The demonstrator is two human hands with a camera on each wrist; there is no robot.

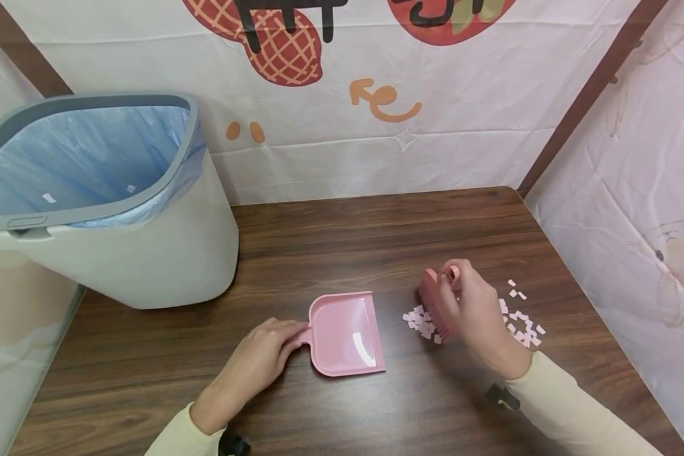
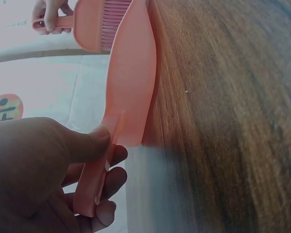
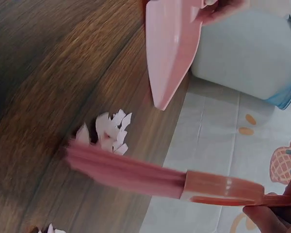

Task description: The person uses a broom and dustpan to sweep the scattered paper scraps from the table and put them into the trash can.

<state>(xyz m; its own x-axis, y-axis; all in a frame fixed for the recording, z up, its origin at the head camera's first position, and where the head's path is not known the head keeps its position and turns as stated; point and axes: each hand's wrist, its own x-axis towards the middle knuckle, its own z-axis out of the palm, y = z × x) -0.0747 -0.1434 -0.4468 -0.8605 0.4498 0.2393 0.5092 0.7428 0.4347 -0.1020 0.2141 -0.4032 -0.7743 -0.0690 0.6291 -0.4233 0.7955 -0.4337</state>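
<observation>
The left hand [image 1: 262, 350] grips the dustpan [image 1: 344, 335] by its handle, thumb on one side and fingers curled round the other; the pan itself lies wholly beyond the fingertips, toward the table's right edge. It sits low at the middle of the table [image 1: 319, 247], its straight lip facing that right edge; whether its whole underside touches the wood I cannot tell. The right hand [image 1: 472, 310] grips the brush [image 1: 431, 297] by its handle, the fingers closed round it, with the head and bristles on the side of the hand toward the dustpan. The bristles point down at the table. A small heap of scraps [image 1: 420, 321] lies between the brush and the dustpan's lip, just beside the bristles and apart from the lip. More scraps, the farther heap [image 1: 524, 326], lie on the other side of the right hand, nearer the table's right edge, a few of them spread toward the back right corner. The bin [image 1: 177, 253] stands at the table's back left corner, well apart from both hands, two pale bits showing on its blue liner [image 1: 114, 139].
</observation>
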